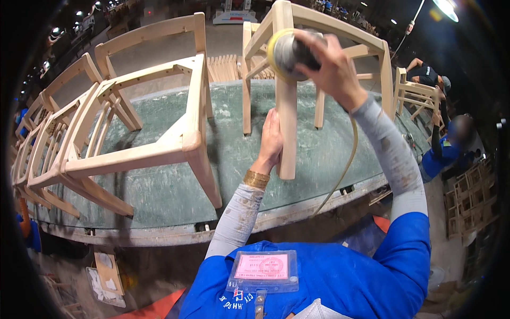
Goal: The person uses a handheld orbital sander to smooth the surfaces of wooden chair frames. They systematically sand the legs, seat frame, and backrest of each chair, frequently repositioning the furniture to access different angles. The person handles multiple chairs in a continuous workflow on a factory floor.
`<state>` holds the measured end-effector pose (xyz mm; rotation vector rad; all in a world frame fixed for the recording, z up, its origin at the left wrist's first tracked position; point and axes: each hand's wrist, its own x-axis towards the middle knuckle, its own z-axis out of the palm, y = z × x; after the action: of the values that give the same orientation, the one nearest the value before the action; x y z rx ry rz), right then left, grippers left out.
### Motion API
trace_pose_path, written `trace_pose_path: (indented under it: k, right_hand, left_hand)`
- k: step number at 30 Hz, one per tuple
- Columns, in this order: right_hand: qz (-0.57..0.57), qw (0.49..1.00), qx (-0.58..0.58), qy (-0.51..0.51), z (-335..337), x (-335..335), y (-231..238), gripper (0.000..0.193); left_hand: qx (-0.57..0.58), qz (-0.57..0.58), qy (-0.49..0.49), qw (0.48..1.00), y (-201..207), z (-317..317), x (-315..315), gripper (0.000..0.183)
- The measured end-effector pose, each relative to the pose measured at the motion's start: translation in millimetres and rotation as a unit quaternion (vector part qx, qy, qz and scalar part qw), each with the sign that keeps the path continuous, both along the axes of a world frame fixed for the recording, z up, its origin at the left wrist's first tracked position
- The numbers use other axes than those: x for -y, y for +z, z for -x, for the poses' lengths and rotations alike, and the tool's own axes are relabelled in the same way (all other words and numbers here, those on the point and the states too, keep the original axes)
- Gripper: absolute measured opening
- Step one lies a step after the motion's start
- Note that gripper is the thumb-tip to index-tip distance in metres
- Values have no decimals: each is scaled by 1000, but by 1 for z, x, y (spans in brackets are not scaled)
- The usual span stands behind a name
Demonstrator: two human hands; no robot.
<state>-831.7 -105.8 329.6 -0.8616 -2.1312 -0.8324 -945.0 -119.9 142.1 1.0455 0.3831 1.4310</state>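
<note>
A bare wooden chair frame (287, 101) stands on the green worktable, with one thick leg towards me. My right hand (334, 66) is wrapped round a round orbital sander (289, 55) with a yellow pad edge and a dark body. The sander's pad lies against the upper part of that leg. A thin hose (350, 154) hangs down below my right forearm. Lower on the same leg, my left hand (272, 137) rests along its left side with fingers stretched upward and close together; whether they curl behind the wood is hidden.
More unfinished chair frames (133, 164) line the left of the green table (239, 186). Stacked wooden pieces (223, 68) lie beyond its far edge. At the right, a person in blue (446, 143) is beside another chair (417, 93), with a second person behind.
</note>
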Motion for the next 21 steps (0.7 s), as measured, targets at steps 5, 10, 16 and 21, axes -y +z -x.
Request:
trace_pose_path:
  k: [5, 10, 16, 21]
  right_hand:
    - [-14, 999, 24, -23, 2, -8, 2, 68]
    - [27, 998, 9, -56, 1, 0, 3, 71]
    - [40, 998, 29, -39, -5, 5, 1, 73]
    - [-12, 977, -48, -207, -30, -6, 34, 64]
  left_hand:
    - [33, 60, -32, 997, 3, 3, 7, 32]
    - [-1, 8, 6, 1000, -1, 3, 5, 32]
    - [0, 8, -9, 1000, 2, 9, 12, 34]
    - [-23, -44, -31, 998, -12, 10, 27, 49]
